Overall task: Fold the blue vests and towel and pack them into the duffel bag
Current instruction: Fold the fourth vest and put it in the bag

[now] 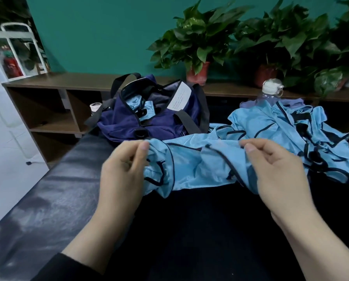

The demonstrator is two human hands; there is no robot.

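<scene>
Hands meet at the middle of the view, each holding one end of a light blue vest (191, 165) with black trim. The left hand (122, 169) has its grip closed on the vest's bunched left edge, thumb and fingers pinching the cloth. The right hand (276, 171) pinches the top edge near the vest's right end in the same way, with the fabric draped under its palm. Between them the vest hangs in loose folds over a dark padded table (54, 191); its lower edge seems to touch the table, though the dark surface makes that hard to judge.

Behind the vest, left of centre, stands a navy duffel bag (129, 122) with its top open and black straps hanging at the sides. Light blue cloth (143, 107) lies inside the opening, and a white label (179, 98) shows on the inner wall.

To the right of the bag, a pile (291, 126) of more blue vests lies crumpled on the table, its near edge just beside the right hand. A clear bottle (269, 94) with a white cap stands behind the pile, next to a bit of purple cloth (291, 102).

A brown shelf (48, 110) runs along the green wall, carrying potted plants (197, 43).
</scene>
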